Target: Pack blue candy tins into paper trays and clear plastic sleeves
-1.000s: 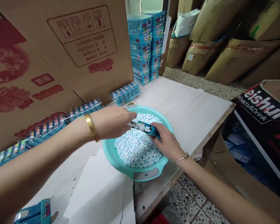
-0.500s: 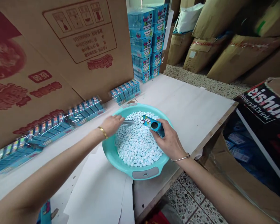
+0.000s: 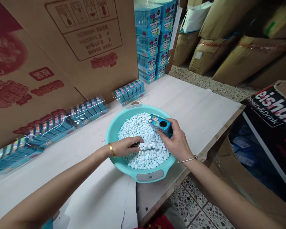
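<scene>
A teal basin [image 3: 114,127] full of small white and pale blue candies [image 3: 135,127] sits on the white table. My right hand [image 3: 176,143] grips a small blue candy box [image 3: 160,125] over the candies, its round hole facing up. My left hand [image 3: 125,147] is closed on a small metal scoop [image 3: 146,145] heaped with candies, low in the basin, just left of the box.
Shrink-wrapped rows of blue boxes [image 3: 85,109] lie along big cardboard cartons [image 3: 50,63] at left. A tall stack of blue packs [image 3: 154,41] stands at the back. Flat white card sheets [image 3: 102,203] lie near me. A dark carton [image 3: 269,124] stands right, past the table edge [image 3: 205,152].
My left hand moved from the box's open end down into the candies and now holds a loaded scoop. My right hand turned the blue box so its hole faces up.
</scene>
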{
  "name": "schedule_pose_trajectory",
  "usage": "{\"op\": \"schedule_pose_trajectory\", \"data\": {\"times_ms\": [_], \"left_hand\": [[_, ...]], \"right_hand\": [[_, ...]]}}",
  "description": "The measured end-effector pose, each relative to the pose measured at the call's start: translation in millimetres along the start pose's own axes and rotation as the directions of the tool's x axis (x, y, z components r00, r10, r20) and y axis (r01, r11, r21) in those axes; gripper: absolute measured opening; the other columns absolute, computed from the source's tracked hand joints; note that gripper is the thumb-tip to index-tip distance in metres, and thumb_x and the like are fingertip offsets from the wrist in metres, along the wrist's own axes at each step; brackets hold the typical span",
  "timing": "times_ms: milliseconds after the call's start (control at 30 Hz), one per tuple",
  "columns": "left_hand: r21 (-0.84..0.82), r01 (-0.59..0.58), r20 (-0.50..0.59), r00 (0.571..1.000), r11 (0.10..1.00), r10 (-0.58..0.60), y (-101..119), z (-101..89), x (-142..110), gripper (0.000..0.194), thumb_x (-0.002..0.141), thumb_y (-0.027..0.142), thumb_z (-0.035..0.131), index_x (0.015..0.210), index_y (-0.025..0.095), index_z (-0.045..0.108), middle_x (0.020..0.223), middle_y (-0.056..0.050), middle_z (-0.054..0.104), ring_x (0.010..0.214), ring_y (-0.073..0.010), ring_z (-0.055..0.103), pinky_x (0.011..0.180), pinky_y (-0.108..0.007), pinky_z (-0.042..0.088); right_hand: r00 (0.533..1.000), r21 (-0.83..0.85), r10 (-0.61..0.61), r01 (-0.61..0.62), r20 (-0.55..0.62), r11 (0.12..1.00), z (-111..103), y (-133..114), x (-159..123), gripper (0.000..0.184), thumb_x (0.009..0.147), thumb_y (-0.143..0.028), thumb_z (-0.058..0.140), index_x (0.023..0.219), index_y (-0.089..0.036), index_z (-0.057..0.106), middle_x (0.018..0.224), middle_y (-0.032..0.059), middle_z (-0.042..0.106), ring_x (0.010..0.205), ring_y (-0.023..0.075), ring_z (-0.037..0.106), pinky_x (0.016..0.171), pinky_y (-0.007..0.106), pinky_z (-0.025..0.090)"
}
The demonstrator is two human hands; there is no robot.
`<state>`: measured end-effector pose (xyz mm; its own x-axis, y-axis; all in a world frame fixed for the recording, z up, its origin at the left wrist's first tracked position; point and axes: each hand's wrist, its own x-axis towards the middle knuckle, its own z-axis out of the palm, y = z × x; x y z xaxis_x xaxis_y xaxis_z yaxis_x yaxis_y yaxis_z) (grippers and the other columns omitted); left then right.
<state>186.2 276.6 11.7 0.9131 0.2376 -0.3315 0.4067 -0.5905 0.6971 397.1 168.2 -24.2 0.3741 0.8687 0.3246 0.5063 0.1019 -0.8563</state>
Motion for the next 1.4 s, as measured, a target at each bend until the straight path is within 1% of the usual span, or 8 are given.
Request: {"op": "schedule_pose_trajectory", "data": {"times_ms": [200,367,633,767,967,1133,1267,1400], "left_hand": [[0.101,0.043,-0.104,0.994,0.994,-0.032,34,-54.2,-36,0.026,0.092,0.036,0.046,0.109,0.016,0.050,0.086,-0.003,0.057,0.072,-0.0120,0.047,0.067,-0.024,0.040],[0.387,0.105,-0.096,0.993,0.916,-0.074,76,-91.6,-26,0.023,0.091,0.032,0.045,0.105,0.016,0.054,0.086,-0.004,0.060,0.073,-0.0133,0.051,0.066,-0.025,0.040],[0.798,0.203,-0.090,0.971,0.567,-0.220,152,-92.0,14,0.014,0.082,0.020,0.052,0.094,0.017,0.058,0.064,-0.002,0.055,0.058,-0.0146,0.052,0.058,-0.025,0.039],[0.808,0.243,-0.135,0.963,0.536,-0.232,173,-95.2,10,0.011,0.084,0.024,0.050,0.087,0.019,0.059,0.068,-0.002,0.055,0.064,-0.0152,0.055,0.065,-0.027,0.043],[0.684,0.449,-0.354,0.893,0.575,-0.276,90,-95.1,-10,0.017,0.090,0.027,0.040,0.099,0.020,0.053,0.092,-0.004,0.061,0.078,-0.0175,0.058,0.066,-0.027,0.041],[0.443,0.391,-0.109,0.917,0.807,-0.384,6,-22.4,-3,0.015,0.087,0.022,0.044,0.099,0.019,0.052,0.102,-0.007,0.062,0.087,-0.0190,0.058,0.073,-0.029,0.045],[0.332,0.297,-0.115,0.955,0.895,-0.274,-2,9.5,-1,0.022,0.087,0.025,0.049,0.108,0.019,0.052,0.103,-0.007,0.062,0.091,-0.0204,0.059,0.080,-0.033,0.048],[0.420,0.277,-0.353,0.927,0.864,-0.125,16,-7.2,-9,0.044,0.090,0.036,0.050,0.130,0.019,0.044,0.125,-0.013,0.055,0.114,-0.0274,0.054,0.096,-0.043,0.046]], "right_hand": [[0.998,-0.052,-0.043,0.046,0.043,0.998,2,0,0,0.031,0.085,-0.032,0.055,0.114,-0.023,0.047,0.104,0.0086,0.062,0.093,0.0262,0.062,0.080,0.040,0.049],[0.984,-0.085,-0.163,0.168,0.069,0.982,5,2,-1,0.033,0.084,-0.022,0.053,0.117,-0.022,0.047,0.114,0.0110,0.061,0.107,0.0275,0.058,0.090,0.042,0.048],[0.961,-0.084,-0.253,0.263,0.112,0.961,5,5,-1,0.035,0.084,-0.016,0.049,0.119,-0.021,0.045,0.113,0.0112,0.061,0.107,0.0260,0.058,0.090,0.041,0.049],[0.966,-0.077,-0.248,0.254,0.079,0.964,6,6,-1,0.034,0.086,-0.020,0.050,0.119,-0.022,0.045,0.116,0.0125,0.060,0.110,0.0274,0.057,0.090,0.043,0.049],[0.986,-0.025,-0.160,0.161,0.051,0.987,1,1,0,0.032,0.087,-0.024,0.053,0.117,-0.022,0.044,0.111,0.0114,0.061,0.101,0.0273,0.061,0.082,0.041,0.051],[0.986,-0.029,-0.164,0.164,0.023,0.986,1,2,1,0.031,0.087,-0.026,0.054,0.116,-0.022,0.044,0.109,0.0103,0.062,0.099,0.0262,0.061,0.082,0.039,0.050],[0.988,-0.050,-0.156,0.157,0.023,0.986,2,3,0,0.030,0.087,-0.028,0.055,0.115,-0.021,0.045,0.104,0.0096,0.062,0.094,0.0253,0.061,0.079,0.037,0.050],[0.991,-0.050,-0.128,0.130,0.051,0.990,1,2,-2,0.031,0.087,-0.031,0.055,0.115,-0.021,0.046,0.103,0.0092,0.063,0.093,0.0252,0.062,0.079,0.036,0.050]]}}
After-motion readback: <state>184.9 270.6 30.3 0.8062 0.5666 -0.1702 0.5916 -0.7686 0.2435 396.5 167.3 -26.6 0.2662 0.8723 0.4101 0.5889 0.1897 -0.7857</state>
